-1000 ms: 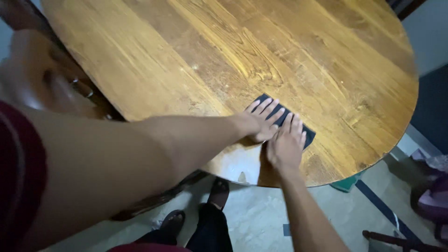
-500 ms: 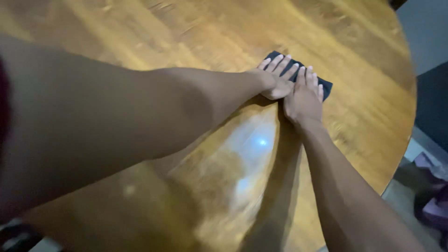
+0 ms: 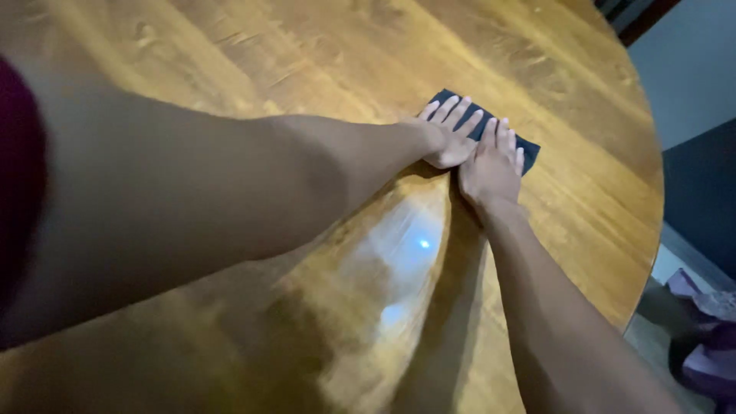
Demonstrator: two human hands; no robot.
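A dark folded cloth (image 3: pixel 529 148) lies flat on the round wooden table (image 3: pixel 322 54), mostly hidden under my hands. My left hand (image 3: pixel 451 132) presses on its left part with fingers spread and flat. My right hand (image 3: pixel 492 165) lies right beside it, palm down on the cloth's right part, fingers straight. Both arms reach far across the tabletop.
The table's curved edge (image 3: pixel 644 268) runs down the right side. Beyond it are a pale floor and a purple fabric item (image 3: pixel 709 356) at the lower right. A shiny glare patch (image 3: pixel 406 245) sits on the wood between my arms.
Both hands have slid the cloth from near the table's front edge farther across the tabletop. The view has moved in over the table, so the floor and feet are out of sight.
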